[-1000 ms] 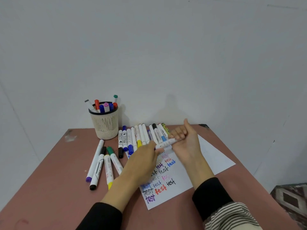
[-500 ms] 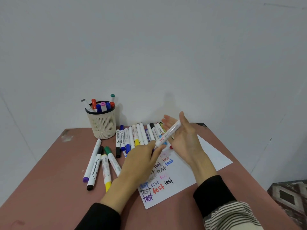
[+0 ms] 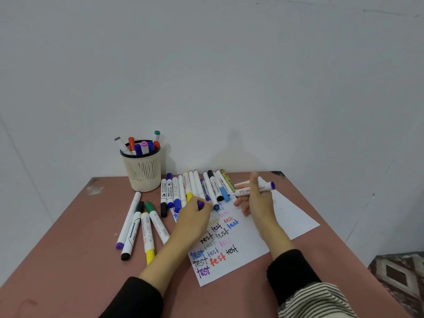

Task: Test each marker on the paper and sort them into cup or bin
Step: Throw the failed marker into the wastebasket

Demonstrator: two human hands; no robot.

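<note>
Centrally, a white marker (image 3: 252,190) with a purple end lies almost level above the far part of the paper (image 3: 284,216), carried by the right hand (image 3: 258,200); its bare tip points left toward the row of markers (image 3: 195,188), and the grip of this hand is closed around the barrel, thumb raised above it and the remaining fingers spread loosely below. Just left, the left hand (image 3: 195,218) rests on the paper's upper left part, its grip pinched on a small purple cap (image 3: 200,204) held at the fingertips, close to the near ends of the row. That row lies side by side along the far edge of the bench (image 3: 68,249), with caps of black, blue, yellow and light blue facing the person and its near ends overlapping the paper's far edge. On the paper itself the word "test" is written many times in purple, red, blue, black, pink and faint yellow. Farther left, four markers (image 3: 140,228) lie fanned on the bare bench, with purple, black, yellow and green ends. Beyond them, a cream mesh cup (image 3: 143,172) with a dark rim stands near the bench's far edge against the white wall (image 3: 229,76), holding several upright markers with red, blue, pink, green and grey tops. Both forearms wear black sleeves; a striped garment shows beneath the right one.
</note>
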